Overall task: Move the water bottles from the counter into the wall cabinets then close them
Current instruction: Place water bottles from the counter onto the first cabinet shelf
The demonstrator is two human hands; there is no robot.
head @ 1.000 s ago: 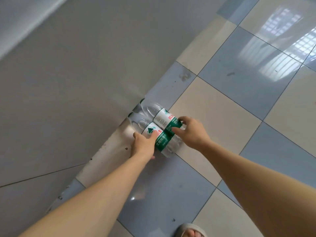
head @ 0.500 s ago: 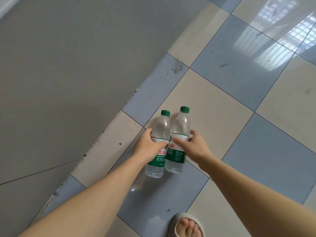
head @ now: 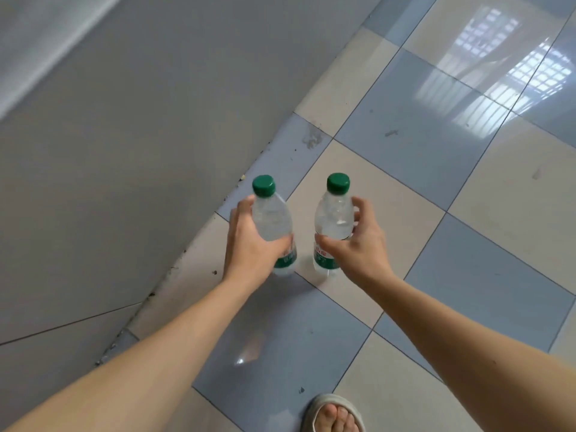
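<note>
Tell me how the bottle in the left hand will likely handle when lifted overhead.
The left bottle looks full, so probably heavy for its size. Thin clear plastic may flex under the left hand. Its smooth, round body could slip or roll if released.

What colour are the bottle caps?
Both round screw caps are dark green, in the head view.

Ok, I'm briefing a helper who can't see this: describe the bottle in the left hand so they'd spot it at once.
Start at the grey wall along the left of the checked floor. Two upright clear bottles with green caps are held above the tiles. The left bottle is the one nearer the wall, in the left hand, whose fingers wrap and mostly hide its label; the right bottle shows its label.
</note>
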